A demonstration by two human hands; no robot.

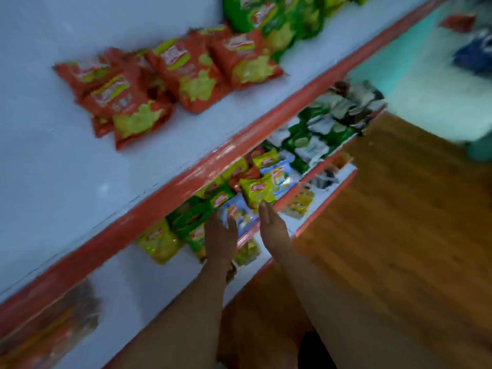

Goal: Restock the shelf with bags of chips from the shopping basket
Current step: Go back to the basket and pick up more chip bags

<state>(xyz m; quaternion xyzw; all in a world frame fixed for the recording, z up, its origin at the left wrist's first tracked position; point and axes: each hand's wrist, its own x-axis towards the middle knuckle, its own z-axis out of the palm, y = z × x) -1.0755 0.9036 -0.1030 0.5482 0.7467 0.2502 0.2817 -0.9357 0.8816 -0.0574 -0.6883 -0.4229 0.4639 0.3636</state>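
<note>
Both my hands reach toward the second shelf [149, 265] from the lower middle of the blurred view. My left hand [220, 237] lies flat with fingers spread over green chip bags [191, 217] and the edge of a blue-white chip bag [241, 215]. My right hand [273, 225] is flat and open beside that bag, fingertips near a yellow chip bag [257, 191]. Neither hand grips anything. Red chip bags [149, 86] lie on the upper shelf [61, 169]. No shopping basket shows.
Green bags [279, 17] are piled at the far end of the upper shelf. Green and white packets [314, 139] fill the second shelf farther along. Lower shelves hold orange packets [53, 328]. Wooden floor [399, 249] lies to the right.
</note>
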